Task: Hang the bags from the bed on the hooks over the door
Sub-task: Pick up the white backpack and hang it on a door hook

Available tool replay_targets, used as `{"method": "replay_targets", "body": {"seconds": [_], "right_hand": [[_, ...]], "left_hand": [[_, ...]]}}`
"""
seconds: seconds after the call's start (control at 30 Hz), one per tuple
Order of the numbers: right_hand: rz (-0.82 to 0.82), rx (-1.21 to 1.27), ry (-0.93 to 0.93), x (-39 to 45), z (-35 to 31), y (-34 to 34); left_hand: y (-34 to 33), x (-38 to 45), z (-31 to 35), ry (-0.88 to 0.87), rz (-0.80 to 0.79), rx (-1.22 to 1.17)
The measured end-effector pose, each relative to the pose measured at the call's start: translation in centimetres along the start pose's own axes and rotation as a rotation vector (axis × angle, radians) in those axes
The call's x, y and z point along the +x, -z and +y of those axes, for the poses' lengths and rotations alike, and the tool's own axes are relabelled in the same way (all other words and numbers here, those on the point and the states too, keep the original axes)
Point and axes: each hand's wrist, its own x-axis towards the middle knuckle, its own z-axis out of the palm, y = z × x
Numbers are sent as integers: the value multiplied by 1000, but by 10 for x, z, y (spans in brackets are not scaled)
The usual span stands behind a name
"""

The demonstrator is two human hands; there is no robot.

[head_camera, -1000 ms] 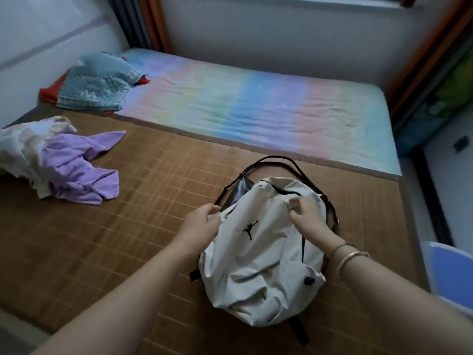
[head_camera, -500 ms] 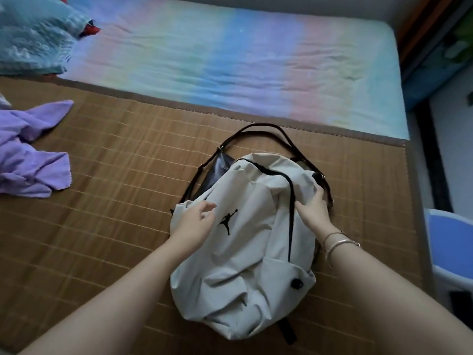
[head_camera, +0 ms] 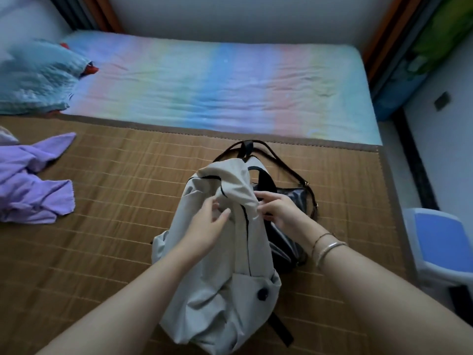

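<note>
A cream-white backpack (head_camera: 212, 285) with black trim stands tipped up on the brown bamboo mat (head_camera: 115, 201) of the bed. My left hand (head_camera: 208, 226) rests against its front near the top, fingers loosely spread on the fabric. My right hand (head_camera: 277, 210) pinches the fabric at the backpack's upper right edge. Beside and behind the backpack lies a dark shiny shoulder bag (head_camera: 289, 239), its thin black strap (head_camera: 286, 163) looping over the mat. The door and hooks are out of view.
A purple garment (head_camera: 33, 188) lies crumpled on the mat at the left. A blue quilted pillow (head_camera: 35, 78) sits at the far left on the rainbow sheet (head_camera: 217, 85). A blue and white plastic stool (head_camera: 440, 249) stands by the bed's right edge.
The backpack's top has been lifted and turned to the left, uncovering the dark bag on its right. Both hands moved up to the backpack's upper part.
</note>
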Motion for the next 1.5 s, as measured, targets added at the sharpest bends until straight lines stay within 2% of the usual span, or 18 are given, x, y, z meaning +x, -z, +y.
{"method": "replay_targets", "body": {"seconds": [0.23, 0.33, 0.4, 0.47, 0.53, 0.6, 0.67, 0.73, 0.8, 0.9, 1.0, 1.1, 1.17, 1.27, 1.33, 1.47, 1.5], "right_hand": [[-292, -46, 152, -88, -50, -38], [-385, -106, 195, -131, -61, -56], [-368, -113, 218, -160, -64, -73], [-281, -141, 221, -187, -67, -86], [-114, -199, 267, -219, -72, -97], [137, -302, 356, -240, -76, -98], [466, -433, 474, -270, -71, -94], [681, -581, 527, -297, -62, -81], [821, -682, 514, -331, -51, -65], [983, -682, 473, -396, -33, -39], [1073, -665, 452, -456, -8, -8], [1176, -516, 438, -531, 23, 19], [1154, -408, 390, -576, 44, 32], [1029, -319, 258, -647, 89, 51], [1035, -294, 157, -694, 121, 54], [1163, -199, 102, -808, 182, 61], [1248, -176, 113, -840, 196, 59]], "left_hand": [[49, -35, 42, 16, 211, -32], [78, -48, 53, 40, 183, -100], [97, -60, 57, -27, 119, -147], [107, -75, 64, -126, 51, -211], [113, -99, 73, -214, -59, -268], [109, -123, 85, -290, -169, -302], [103, -158, 98, -396, -292, -312], [91, -187, 113, -485, -386, -330], [79, -218, 134, -557, -499, -351], [54, -267, 167, -633, -712, -386], [29, -321, 190, -705, -890, -360], [-3, -381, 211, -793, -1035, -269], [-25, -414, 220, -834, -1099, -219], [-68, -467, 229, -885, -1185, -133], [-100, -505, 233, -895, -1254, -102], [-178, -607, 230, -925, -1408, -61], [-199, -635, 228, -928, -1452, -53]]}}
